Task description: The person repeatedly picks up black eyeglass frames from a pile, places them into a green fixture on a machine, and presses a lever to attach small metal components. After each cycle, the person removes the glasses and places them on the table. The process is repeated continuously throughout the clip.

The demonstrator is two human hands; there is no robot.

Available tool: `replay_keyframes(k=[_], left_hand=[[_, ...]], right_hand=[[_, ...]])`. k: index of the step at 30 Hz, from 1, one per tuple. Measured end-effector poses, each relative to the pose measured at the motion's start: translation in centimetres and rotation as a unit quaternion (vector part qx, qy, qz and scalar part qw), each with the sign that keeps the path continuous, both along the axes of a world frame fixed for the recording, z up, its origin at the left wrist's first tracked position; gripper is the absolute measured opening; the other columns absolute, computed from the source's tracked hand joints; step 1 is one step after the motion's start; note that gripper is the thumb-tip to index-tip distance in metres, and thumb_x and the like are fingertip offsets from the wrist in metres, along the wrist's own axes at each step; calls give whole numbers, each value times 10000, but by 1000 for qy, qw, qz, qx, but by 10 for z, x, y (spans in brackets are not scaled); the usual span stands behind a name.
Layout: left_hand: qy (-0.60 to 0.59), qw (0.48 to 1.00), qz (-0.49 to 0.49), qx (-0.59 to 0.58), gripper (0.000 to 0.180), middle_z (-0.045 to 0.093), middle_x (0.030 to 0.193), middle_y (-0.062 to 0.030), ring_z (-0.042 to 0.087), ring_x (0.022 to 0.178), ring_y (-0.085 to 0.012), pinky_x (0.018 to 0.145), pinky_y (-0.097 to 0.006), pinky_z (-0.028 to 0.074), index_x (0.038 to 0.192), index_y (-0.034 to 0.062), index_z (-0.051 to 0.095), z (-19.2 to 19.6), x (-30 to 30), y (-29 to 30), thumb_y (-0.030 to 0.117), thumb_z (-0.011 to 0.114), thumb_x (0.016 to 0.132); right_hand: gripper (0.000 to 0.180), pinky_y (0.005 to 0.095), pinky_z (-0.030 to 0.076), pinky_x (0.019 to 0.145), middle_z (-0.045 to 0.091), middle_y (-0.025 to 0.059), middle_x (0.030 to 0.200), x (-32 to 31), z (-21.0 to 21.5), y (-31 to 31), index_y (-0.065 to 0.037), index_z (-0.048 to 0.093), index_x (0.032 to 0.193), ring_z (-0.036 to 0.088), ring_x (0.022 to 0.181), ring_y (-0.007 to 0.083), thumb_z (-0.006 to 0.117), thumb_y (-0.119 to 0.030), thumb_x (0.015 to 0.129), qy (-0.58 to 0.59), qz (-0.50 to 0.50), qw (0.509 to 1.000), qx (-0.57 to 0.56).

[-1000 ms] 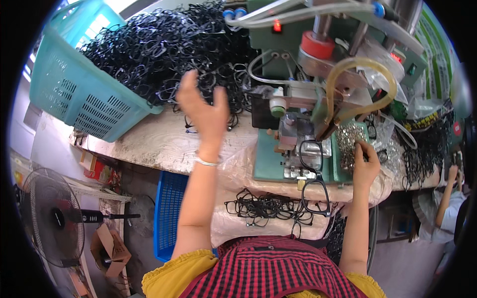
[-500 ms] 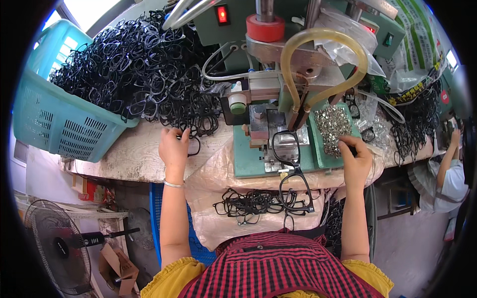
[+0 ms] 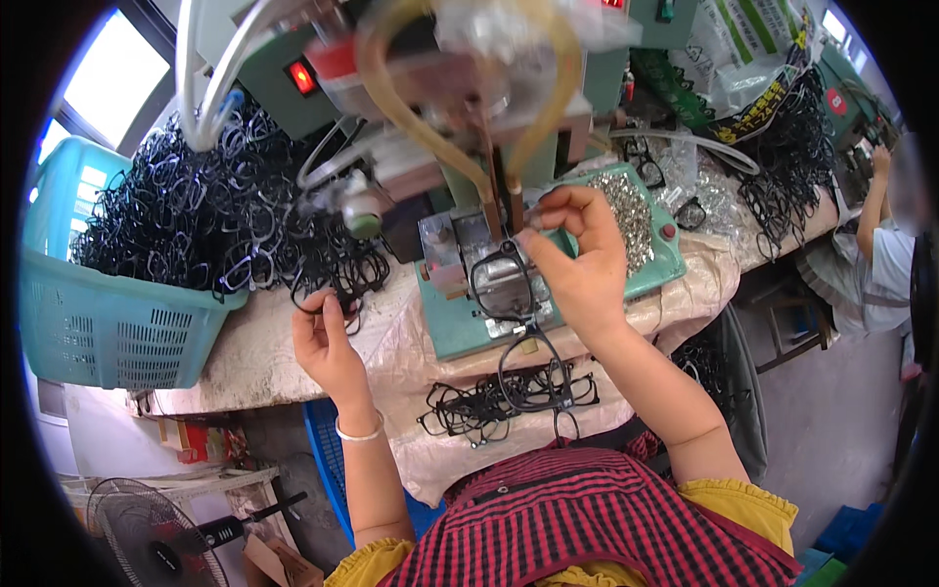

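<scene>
A black eyeglass frame [image 3: 503,282] rests in the bench machine, one lens ring under the two copper-coloured tips [image 3: 506,210] and the other hanging toward me. My right hand [image 3: 587,262] is closed at the fingertips beside those tips, by the upper ring. Whatever it pinches is too small or hidden to name. At the front of the big pile, my left hand [image 3: 331,350] pinches another black eyeglass frame [image 3: 311,301] between thumb and fingers. A green tray [image 3: 669,256] of small shiny metal parts [image 3: 628,210] lies just right of my right hand.
Black frames [image 3: 205,210] heap up at the left beside a turquoise basket [image 3: 117,323]. More frames [image 3: 460,403] lie on the covered edge before me. Yellowish hose [image 3: 411,108] loops above the machine. A fan [image 3: 156,543] stands low left; another person [image 3: 885,245] is far right.
My right hand has moved left from the tray of metal parts to the machine's tips. The left hand now grips a frame at the pile's edge. The whole view has tilted and shifted.
</scene>
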State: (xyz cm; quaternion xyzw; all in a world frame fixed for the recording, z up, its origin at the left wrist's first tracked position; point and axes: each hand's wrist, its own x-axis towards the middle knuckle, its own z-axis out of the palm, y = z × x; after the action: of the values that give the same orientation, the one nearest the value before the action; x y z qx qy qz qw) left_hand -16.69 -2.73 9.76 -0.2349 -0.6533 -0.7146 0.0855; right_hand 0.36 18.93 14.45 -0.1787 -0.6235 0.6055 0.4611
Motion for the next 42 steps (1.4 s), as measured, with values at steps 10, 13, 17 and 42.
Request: replay_keyframes(k=[10,13,17,42], left_hand=[[252,933,-229,121,104,638,1044,-207,641,918,-272,800,-386,564,1071,-45,552,111,34,58,-6,489,998],[394,883,-250,-47,211,749,1016,-132,642,838,-230,767,-383,481,1014,52,719,93,50,53,7,693,809],[466,825,-303,-102,213,743,1053,-56,557,784,-234,890,-471,523,981,120,755,68,61,73,132,794,772],[218,891,166,-361,161,611,1292,-145,532,1231,-323,1093,-433,364,1012,54,670,53,-22,-46,25,676,853]], right_hand=[[460,279,466,922,688,81,1044,15,31,-11,-3,528,1261,646,983,140,677,-11,826,-21,71,997,-5],[339,355,480,970,688,97,1146,33,30,12,-38,655,1154,653,1091,232,691,-66,818,-98,80,986,105],[213,482,415,1038,617,211,1183,54,-25,76,-36,699,926,511,1236,411,746,-147,751,-359,-175,834,381],[118,237,464,788,681,26,941,36,-83,102,-1,684,1002,588,847,98,578,-35,964,-3,-129,990,-53]])
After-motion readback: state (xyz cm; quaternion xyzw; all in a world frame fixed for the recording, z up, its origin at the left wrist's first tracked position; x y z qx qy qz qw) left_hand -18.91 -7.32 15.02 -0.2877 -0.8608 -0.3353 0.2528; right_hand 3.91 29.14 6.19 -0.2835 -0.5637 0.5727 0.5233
